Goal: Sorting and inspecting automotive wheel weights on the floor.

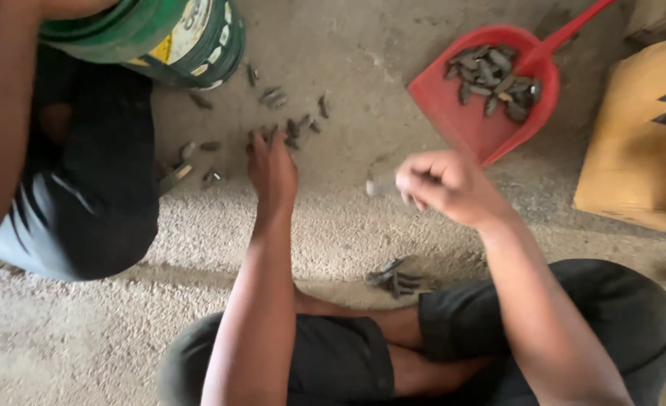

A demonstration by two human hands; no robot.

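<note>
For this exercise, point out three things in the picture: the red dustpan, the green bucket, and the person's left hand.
red dustpan [461, 120]: head view, on the bare red pan floor.
green bucket [198, 37]: head view, on its side wall.
left hand [271, 169]: head view, on the back of the hand.

the floor [348, 45] is rough, matt concrete. at 1 o'clock a smooth, slightly glossy red plastic dustpan [453, 113] holds dull grey metal pieces [494, 79]. at 11 o'clock stands a glossy green bucket [198, 37]; at 3 o'clock, matt yellowish wood board [634, 165].
</note>
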